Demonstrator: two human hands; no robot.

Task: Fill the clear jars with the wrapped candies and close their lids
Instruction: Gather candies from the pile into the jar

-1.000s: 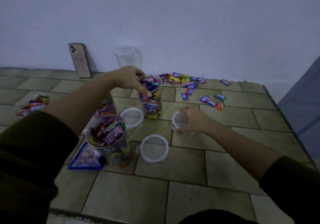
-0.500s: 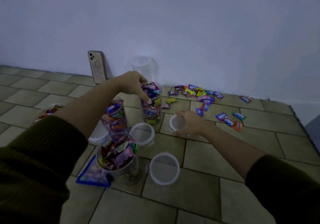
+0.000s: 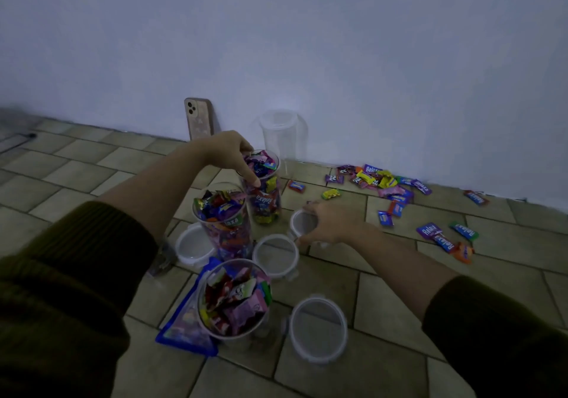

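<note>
Head view, lid-closing step: steadies far filled jar (image 3: pixel 266 194) with left hand (image 3: pixel 226 148), fingers curled over its rim, grips loose lid (image 3: pixel 302 224) just right of it with right hand (image 3: pixel 335 222), fingers curled round it; next probably calls for seating lid squarely on jar mouth.

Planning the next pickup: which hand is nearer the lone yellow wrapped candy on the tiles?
Right. The right hand, holding a round clear lid, lies just short of the yellow wrapped candy; the left hand grips the candy-filled clear jar farther left.
</note>
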